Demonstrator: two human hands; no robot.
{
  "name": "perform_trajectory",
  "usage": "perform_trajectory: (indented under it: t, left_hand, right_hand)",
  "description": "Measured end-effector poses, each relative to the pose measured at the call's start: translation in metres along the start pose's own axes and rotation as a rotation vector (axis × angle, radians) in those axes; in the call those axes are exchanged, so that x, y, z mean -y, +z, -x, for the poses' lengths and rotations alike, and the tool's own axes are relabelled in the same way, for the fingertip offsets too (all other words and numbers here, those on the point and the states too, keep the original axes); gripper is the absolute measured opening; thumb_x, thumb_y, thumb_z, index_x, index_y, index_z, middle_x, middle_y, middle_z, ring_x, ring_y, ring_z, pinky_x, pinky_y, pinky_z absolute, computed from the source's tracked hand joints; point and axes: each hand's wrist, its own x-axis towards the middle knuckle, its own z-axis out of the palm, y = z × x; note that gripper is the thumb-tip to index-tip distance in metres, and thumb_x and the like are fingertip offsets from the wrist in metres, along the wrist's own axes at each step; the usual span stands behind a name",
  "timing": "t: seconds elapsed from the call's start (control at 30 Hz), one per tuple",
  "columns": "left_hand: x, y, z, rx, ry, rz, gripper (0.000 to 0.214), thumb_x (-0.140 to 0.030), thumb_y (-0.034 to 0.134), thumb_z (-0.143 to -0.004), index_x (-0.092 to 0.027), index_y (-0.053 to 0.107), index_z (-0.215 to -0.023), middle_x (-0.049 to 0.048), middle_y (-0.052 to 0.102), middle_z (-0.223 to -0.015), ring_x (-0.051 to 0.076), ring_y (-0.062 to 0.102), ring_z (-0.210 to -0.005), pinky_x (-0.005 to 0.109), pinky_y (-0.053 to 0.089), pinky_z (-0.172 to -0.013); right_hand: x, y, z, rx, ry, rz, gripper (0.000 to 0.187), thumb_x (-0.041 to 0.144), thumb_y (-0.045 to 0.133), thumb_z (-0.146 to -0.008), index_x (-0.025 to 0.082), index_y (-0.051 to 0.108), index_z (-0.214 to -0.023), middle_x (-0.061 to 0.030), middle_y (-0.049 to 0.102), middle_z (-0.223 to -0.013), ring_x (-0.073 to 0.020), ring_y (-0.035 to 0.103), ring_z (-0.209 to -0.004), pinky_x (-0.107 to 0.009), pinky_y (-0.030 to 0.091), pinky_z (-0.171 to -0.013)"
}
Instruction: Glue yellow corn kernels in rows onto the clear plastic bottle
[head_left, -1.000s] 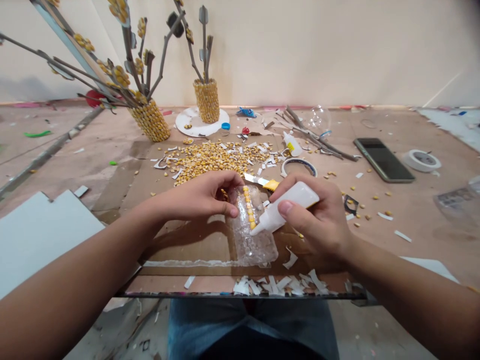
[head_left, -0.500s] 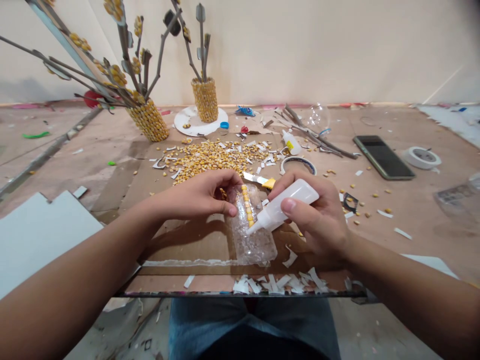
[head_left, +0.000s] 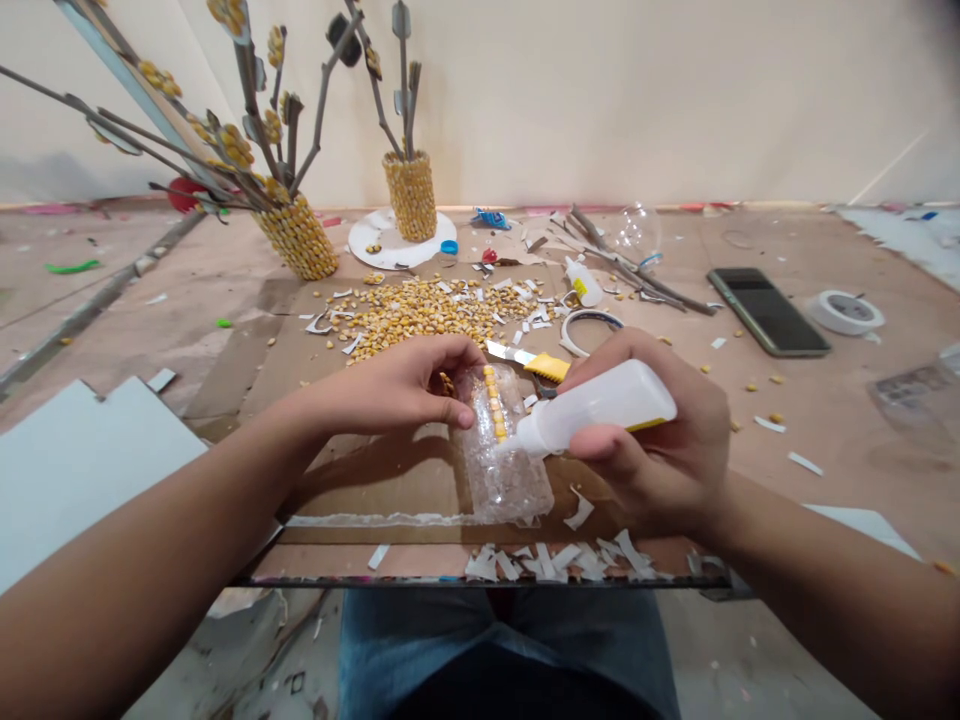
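And the right hand [head_left: 660, 450] is on the move, swinging outward to the right! The white bottle [head_left: 607, 400] tips over with it, lying much flatter than a moment ago, and now a yellow strip shows clearly along its underside. The thumb [head_left: 600, 442] has slid down from the bottle's upper side to its lower edge. Out comes more of the cutter's yellow handle [head_left: 547, 366], uncovered as the fingers pull aside, while the knuckles now overlap the edge of the tape ring [head_left: 565, 335]. The dark scrap farther right has vanished behind the hand!
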Motion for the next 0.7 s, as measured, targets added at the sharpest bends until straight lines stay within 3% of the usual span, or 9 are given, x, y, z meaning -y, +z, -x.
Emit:
perform_trajectory:
  t: [0.2,0.37,0.7]
  left_hand:
    - [-0.0025,-0.0014,-0.0004,0.029,0.041,-0.006,0.038,-0.037,0.085,-0.086,-0.018,0.064,-0.112,0.0022,0.069,-0.097,0.019,0.065,-0.088,0.034,0.053,-0.08]
    - [-0.002,0.0004,-0.0008,0.017,0.05,0.004,0.037,-0.035,0.084,-0.086,-0.018,0.065,-0.112,0.0024,0.069,-0.098,0.02,0.066,-0.089,0.035,0.053,-0.081]
    - [-0.0012,0.0002,0.0003,0.005,0.07,0.009,0.038,-0.036,0.086,-0.084,-0.018,0.064,-0.11,0.0011,0.068,-0.095,0.019,0.065,-0.087,0.035,0.052,-0.081]
  right_hand:
    - [0.0001,-0.0039,-0.0068,0.064,-0.141,0.087,0.039,0.056,0.078,-0.097,0.026,0.057,-0.084,0.004,0.055,-0.064,-0.0139,0.048,-0.054,-0.031,0.035,-0.051]
    - [0.0017,-0.003,-0.0091,0.113,-0.161,0.085,0.031,0.049,0.074,-0.102,0.026,0.06,-0.087,0.0038,0.057,-0.066,-0.0124,0.05,-0.053,-0.03,0.035,-0.049]
    - [-0.0016,0.0012,-0.0014,0.067,-0.128,0.07,0.034,0.054,0.074,-0.101,0.028,0.06,-0.084,0.0012,0.057,-0.066,-0.0151,0.047,-0.054,-0.035,0.032,-0.051]
